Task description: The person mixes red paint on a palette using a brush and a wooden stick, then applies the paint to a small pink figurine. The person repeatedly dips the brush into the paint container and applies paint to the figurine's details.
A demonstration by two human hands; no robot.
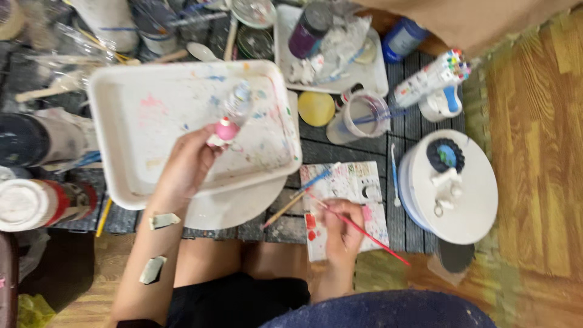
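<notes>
**paintpal:** Head cam, looking straight down. Left hand (189,163) pinches a small pink figurine (226,130) at its base and holds it over the white tray (115,109). That tray is shallow, spattered with pink, blue and yellow paint flecks, and sits partly on a round white plate (234,206).

**mudbrush:** And the other hand?

**paintpal:** Right hand (341,226) is curled around a red-handled brush (364,234), tip down on a paint-blotched palette sheet (349,182) with red smears at its left edge. More brushes (303,191) lie across that sheet.

**mudbrush:** Containers around it?

**paintpal:** Clear cup (358,115) with a blue stick standing in it, can't tell about liquid. Yellow lid (316,108) just beside it. White bucket lid (461,194) to the right carries a dark blue-centred disc. A second tray (376,76) up top holds a purple jar lying down.

**mudbrush:** Arm pose?

**paintpal:** Left forearm stretches forward with two tape scraps (156,243) stuck on it; right wrist bends inward.
</notes>
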